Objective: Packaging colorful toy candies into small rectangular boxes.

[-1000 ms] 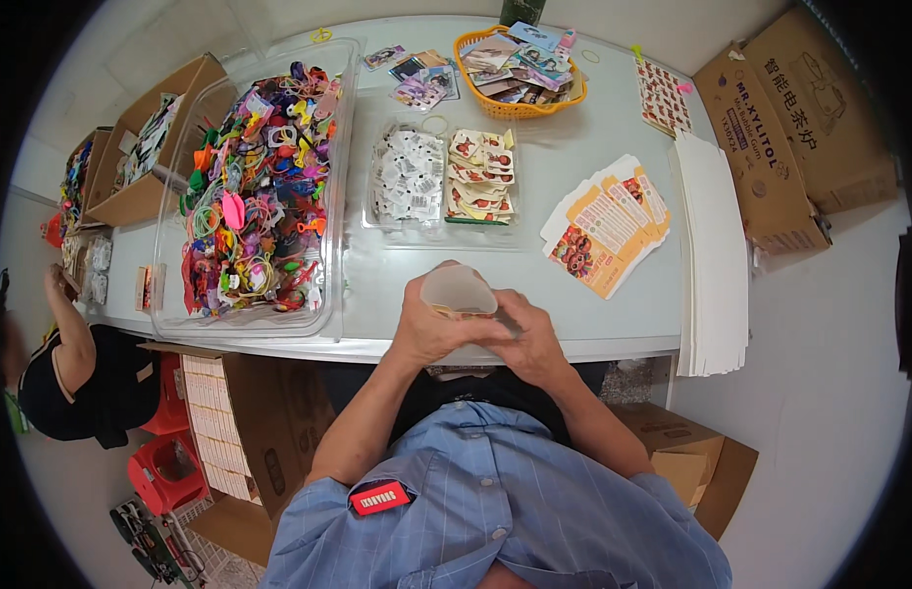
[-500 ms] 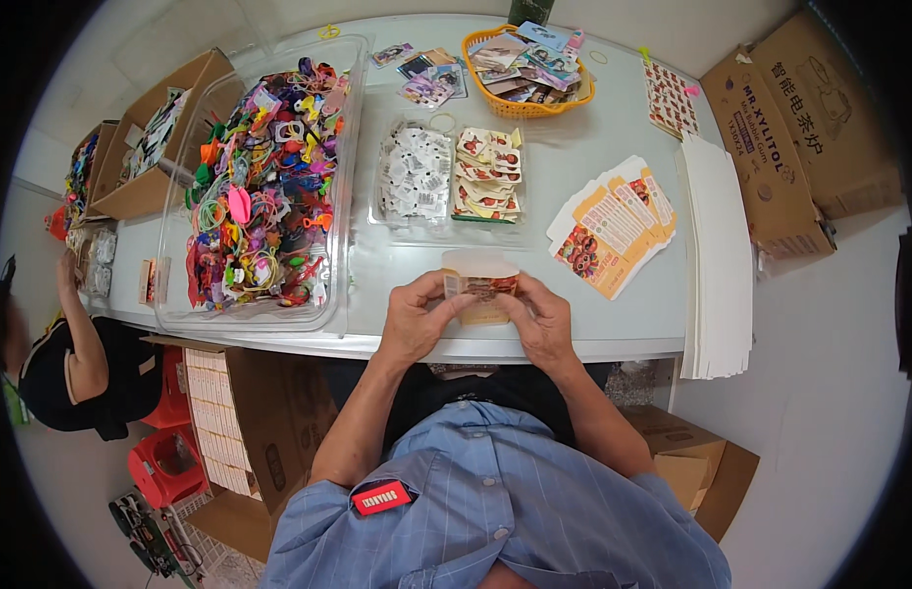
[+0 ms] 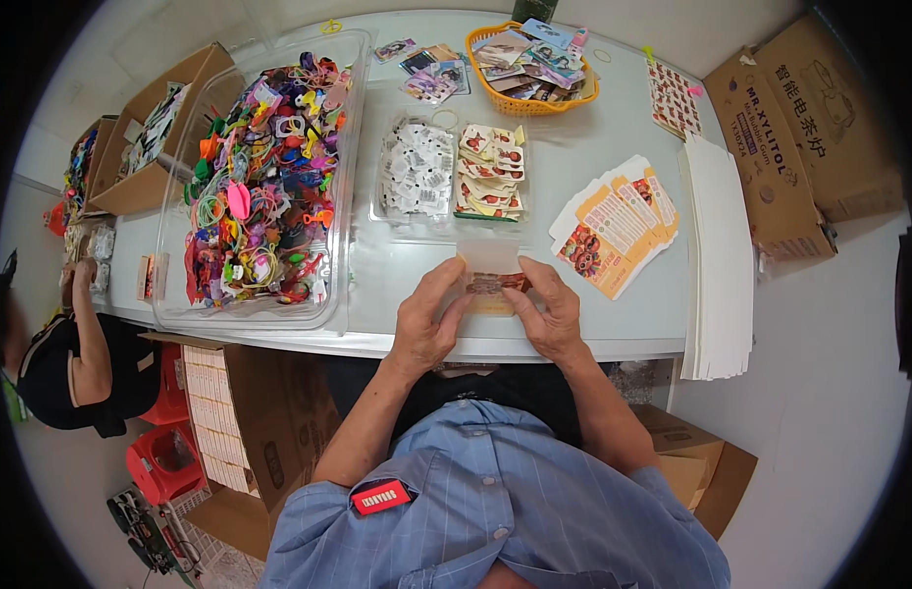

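1. Since the earlier frame, both hands have lowered the small clear packet (image 3: pixel 492 283) flat to the bench (image 3: pixel 573 147) front edge.
2. Left hand (image 3: pixel 426 324) and right hand (image 3: pixel 549 314) each pinch one packet end.
3. Packet: likely light, thin, slippery; hold by side edges.
4. Orange printed cards (image 3: pixel 618 224) fan out right; orange basket (image 3: pixel 531 69) beyond

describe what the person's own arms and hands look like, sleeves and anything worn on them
Both forearms are bare and come up from the lower edge. The left hand and right hand wear no gloves; no watch or ring is visible. The sleeves of a blue short-sleeved shirt end above the elbows. The shirt carries a small red rectangular badge with a black border on the left side of the chest.
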Demonstrator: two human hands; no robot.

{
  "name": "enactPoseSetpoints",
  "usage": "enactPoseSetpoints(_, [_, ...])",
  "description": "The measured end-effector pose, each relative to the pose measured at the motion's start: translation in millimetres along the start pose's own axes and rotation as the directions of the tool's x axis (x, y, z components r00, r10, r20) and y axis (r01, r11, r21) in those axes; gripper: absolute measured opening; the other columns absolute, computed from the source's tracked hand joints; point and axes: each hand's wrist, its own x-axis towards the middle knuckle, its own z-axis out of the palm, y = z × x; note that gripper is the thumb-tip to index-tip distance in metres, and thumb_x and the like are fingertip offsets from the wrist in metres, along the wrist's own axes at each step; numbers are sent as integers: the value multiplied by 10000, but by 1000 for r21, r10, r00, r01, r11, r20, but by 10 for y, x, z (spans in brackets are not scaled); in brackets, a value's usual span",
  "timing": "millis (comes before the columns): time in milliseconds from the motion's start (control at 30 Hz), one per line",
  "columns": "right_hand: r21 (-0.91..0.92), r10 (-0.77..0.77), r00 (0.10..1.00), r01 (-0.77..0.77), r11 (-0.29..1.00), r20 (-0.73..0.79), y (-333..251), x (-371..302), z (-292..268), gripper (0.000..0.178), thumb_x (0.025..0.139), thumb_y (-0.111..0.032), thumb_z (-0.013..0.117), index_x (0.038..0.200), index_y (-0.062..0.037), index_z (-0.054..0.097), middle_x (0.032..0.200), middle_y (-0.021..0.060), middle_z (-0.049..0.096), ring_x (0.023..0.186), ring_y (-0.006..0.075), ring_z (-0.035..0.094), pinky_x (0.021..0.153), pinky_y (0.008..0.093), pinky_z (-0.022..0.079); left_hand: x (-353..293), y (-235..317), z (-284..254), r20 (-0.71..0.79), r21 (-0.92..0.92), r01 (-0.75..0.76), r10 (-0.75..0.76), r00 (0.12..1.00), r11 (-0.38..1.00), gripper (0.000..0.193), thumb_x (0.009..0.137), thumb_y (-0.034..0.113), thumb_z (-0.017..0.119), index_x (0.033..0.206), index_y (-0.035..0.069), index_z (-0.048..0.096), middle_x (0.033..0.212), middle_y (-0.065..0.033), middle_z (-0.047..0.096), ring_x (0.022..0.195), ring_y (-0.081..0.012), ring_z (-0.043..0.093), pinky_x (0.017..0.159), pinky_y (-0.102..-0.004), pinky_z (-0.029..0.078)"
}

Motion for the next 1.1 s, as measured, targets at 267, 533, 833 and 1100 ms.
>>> enactPoseSetpoints(267, [49, 9, 989, -16, 999, 149, -24, 44, -153, 509, 803, 39, 811, 1269, -82, 645, 1194, 150, 685, 1022, 263, 690, 869, 347, 565, 37, 162, -149, 97, -43, 94, -90, 991, 995, 441, 811, -68, 765, 1231, 29, 669, 1221, -204, 692, 1107, -368, 693, 946, -396, 562])
enactPoseSetpoints(533, [100, -100, 956, 75, 992, 275, -180, 203, -294, 319, 765, 48, 827, 1036, -59, 696, 1161, 129, 701, 976, 263, 699, 841, 348, 568, 167, 306, -320, 204, 4, -96, 93, 975, 995, 313, 781, -89, 778, 1071, 10, 713, 1131, -166, 730, 1005, -305, 722, 829, -357, 591])
enactPoseSetpoints(833, [117, 162, 961, -192, 974, 224, -337, 190, -221, 261, 808, 60, 779, 1042, -36, 714, 1127, 122, 693, 962, 213, 672, 835, 318, 537, 77, 430, -201, 83, -242, 288, -276, 958, 927, 314, 827, -84, 748, 1126, 1, 708, 1205, -159, 706, 1011, -269, 724, 828, -343, 603])
enactPoseSetpoints(1100, [224, 12, 965, -73, 972, 263, -228, 183, -247, 265, 825, 33, 771, 1071, -65, 777, 1147, 145, 686, 973, 220, 659, 817, 314, 531, 176, 399, -249, 164, -148, 52, -27, 986, 988, 329, 846, -19, 766, 1167, 37, 726, 1154, -159, 712, 997, -271, 728, 848, -341, 589])
